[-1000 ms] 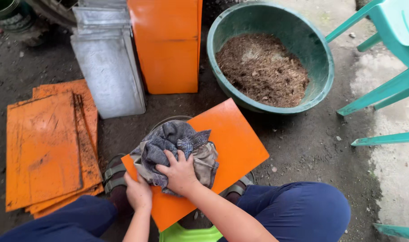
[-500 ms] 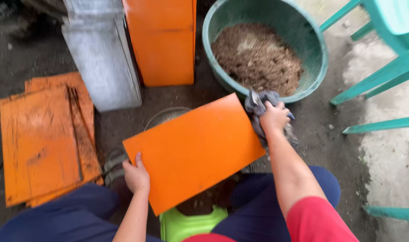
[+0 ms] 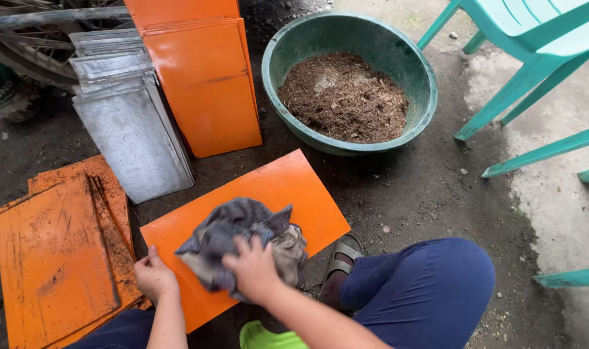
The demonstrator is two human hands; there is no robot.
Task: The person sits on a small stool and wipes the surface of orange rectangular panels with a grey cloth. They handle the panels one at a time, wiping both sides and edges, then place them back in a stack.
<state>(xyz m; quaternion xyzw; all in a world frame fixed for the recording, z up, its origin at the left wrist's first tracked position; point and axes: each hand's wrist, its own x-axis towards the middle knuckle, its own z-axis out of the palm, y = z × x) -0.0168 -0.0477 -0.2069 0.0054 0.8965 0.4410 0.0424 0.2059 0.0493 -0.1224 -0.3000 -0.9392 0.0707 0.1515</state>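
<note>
right hand [image 3: 254, 270] pressing grey rag [image 3: 239, 242] on orange panel [image 3: 294, 194], left hand [image 3: 154, 278] gripping panel's edge, green basin [image 3: 288, 52] beyond

Seen from a single head-worn camera, looking steeply down. Close over the orange panel [image 3: 243, 226] on the ground [image 3: 423, 187]; no second view.
</note>
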